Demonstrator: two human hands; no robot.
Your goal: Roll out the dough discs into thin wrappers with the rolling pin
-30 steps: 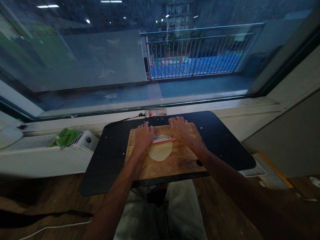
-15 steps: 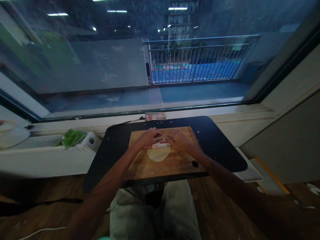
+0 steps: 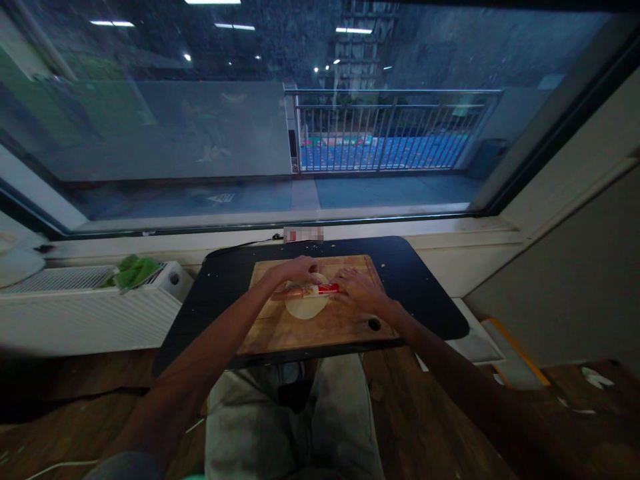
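Observation:
A flat round of pale dough (image 3: pixel 303 308) lies on a wooden board (image 3: pixel 280 331) set on a small black table (image 3: pixel 227 270). Across the dough rests a thin rolling pin (image 3: pixel 313 291) with a red and white label. My right hand (image 3: pixel 359 291) covers the pin's right end, fingers closed over it. My left hand (image 3: pixel 299 269) is off the pin, its curled fingers pinching the dough's far edge. The pin's left end sticks out free.
Flour specks dot the table. A white radiator (image 3: pixel 85 313) with a green cloth (image 3: pixel 133 272) on it stands at the left. A large window runs behind the table, a wall at the right. My knees (image 3: pixel 290 427) sit under the table's near edge.
Both hands lay flat on the pin a second ago. The left hand has come off the pin and gone to the dough's far edge; the pin now sits tilted, with the right hand on it.

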